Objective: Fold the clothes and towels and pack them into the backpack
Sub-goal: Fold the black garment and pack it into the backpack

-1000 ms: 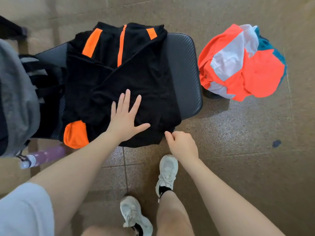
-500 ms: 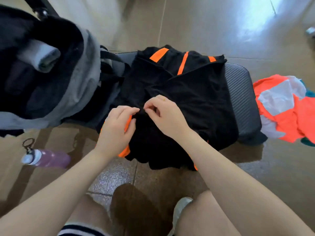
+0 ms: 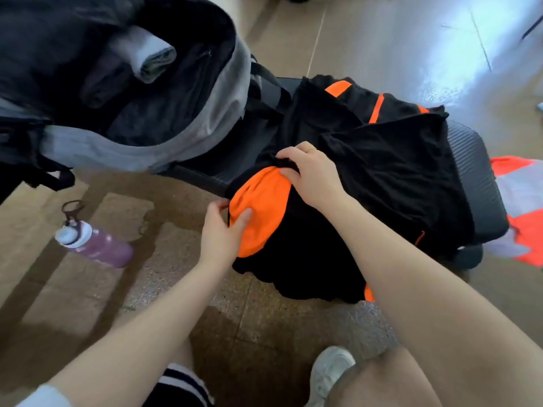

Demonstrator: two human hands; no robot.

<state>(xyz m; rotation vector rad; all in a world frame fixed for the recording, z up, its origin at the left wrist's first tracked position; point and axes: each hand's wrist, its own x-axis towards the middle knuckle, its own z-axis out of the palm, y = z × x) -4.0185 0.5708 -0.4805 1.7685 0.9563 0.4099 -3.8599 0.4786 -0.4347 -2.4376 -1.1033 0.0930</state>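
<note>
Backpack (image 3: 188, 136), grey-rimmed, gaping at upper left, now larger in frame than a half-second ago; rolled towel (image 3: 147, 58) inside. Bottle (image 3: 94, 245), purple, smooth, lying on speckled floor at left. Left hand (image 3: 220, 233) now pinches the orange panel, thumb on top. Right hand (image 3: 311, 174) grips bunched black garment (image 3: 396, 177) at centre, draped over ribbed chair seat (image 3: 476, 177). Orange-white cloth (image 3: 523, 201), right edge.
</note>
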